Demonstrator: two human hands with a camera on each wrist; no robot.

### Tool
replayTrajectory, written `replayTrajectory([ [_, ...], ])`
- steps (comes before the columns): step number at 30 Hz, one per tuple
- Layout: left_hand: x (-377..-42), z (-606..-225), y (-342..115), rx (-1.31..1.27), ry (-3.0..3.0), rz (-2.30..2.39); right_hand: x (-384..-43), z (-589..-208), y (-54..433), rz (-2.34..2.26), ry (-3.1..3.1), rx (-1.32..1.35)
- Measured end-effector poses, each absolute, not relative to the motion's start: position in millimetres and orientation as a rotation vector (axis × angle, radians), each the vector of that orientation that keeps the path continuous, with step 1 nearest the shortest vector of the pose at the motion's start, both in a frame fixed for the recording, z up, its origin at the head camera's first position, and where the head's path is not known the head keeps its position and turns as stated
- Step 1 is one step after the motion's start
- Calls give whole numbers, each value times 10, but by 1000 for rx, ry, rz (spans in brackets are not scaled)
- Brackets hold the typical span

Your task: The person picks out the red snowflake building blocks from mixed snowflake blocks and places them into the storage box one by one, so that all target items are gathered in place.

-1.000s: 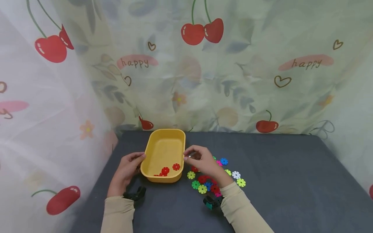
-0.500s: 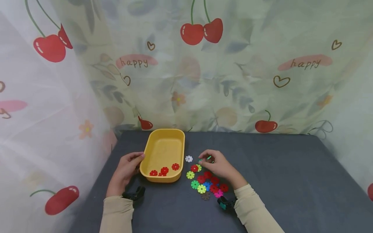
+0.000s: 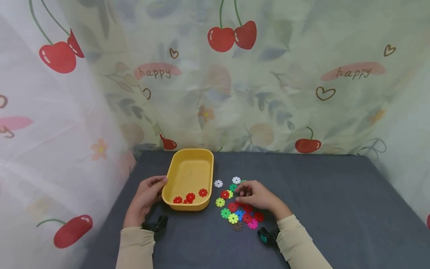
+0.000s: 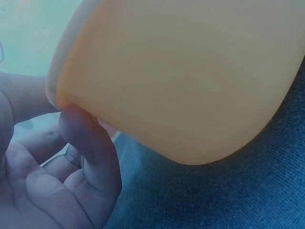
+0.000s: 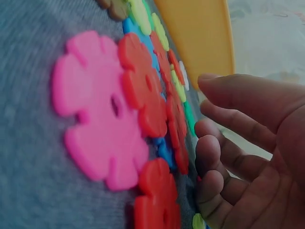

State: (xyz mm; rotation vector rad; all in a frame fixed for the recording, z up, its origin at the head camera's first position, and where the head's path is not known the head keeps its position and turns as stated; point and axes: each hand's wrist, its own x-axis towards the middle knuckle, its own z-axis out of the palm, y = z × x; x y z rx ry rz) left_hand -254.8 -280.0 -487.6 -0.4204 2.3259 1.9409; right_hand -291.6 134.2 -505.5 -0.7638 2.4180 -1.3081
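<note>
My left hand (image 3: 145, 198) pinches the left rim of a yellow plastic basin (image 3: 190, 172), finger and thumb at its lip in the left wrist view. Several red snowflake-shaped building discs (image 3: 190, 197) lie at the basin's near end. Right of the basin, my right hand (image 3: 260, 195) hovers low over a scatter of discs, its fingers loosely bent. Its thumb and fingertips stand apart in the right wrist view, with nothing seen between them. A pink disc (image 5: 86, 102) and red discs (image 5: 143, 83) lie beside those fingers. The hand covers some discs in the head view.
White discs (image 3: 218, 183) lie close to the basin's right side; a brown disc (image 3: 237, 226) sits at the near end of the scatter. Everything rests on a dark grey table (image 3: 322, 209). A cherry-print curtain (image 3: 231, 93) stands behind and at both sides.
My right hand has moved from the basin's right rim to the right, over the loose discs, uncovering white and green ones. My left hand keeps its hold on the basin.
</note>
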Motion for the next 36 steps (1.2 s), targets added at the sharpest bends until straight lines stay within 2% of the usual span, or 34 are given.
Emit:
replayTrajectory([
  [36, -2570, -4859, -2790, -447, 2323, 1921, -2906, -5052, 1364, -1177, 2455, -784],
])
